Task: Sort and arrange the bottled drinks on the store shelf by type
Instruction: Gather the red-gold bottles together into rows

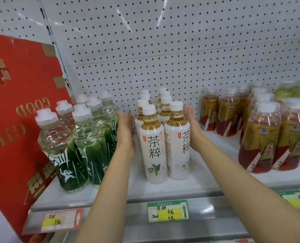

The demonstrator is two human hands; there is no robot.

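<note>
A: We are looking at the shelf [189,183] with three groups standing on it. What are the hands doing?

B: We are seeing the left hand [125,135] with fingers straight and held flat, palm toward the left side of the white-labelled tea bottles [163,137]. The right hand [192,127] is flat the same way against the right side of that group. Both hands are bracketing the two rows; whether the palms are actually touching the bottles we cannot tell.

A: And where are the other drinks standing?

B: The green-labelled clear bottles [77,137] are standing just left of the left hand, beside a tilted red box [19,102]. The red-and-gold bottles [261,132] are standing well apart to the right. We are also noting a green price tag [167,210] on the shelf edge below the tea bottles.
</note>
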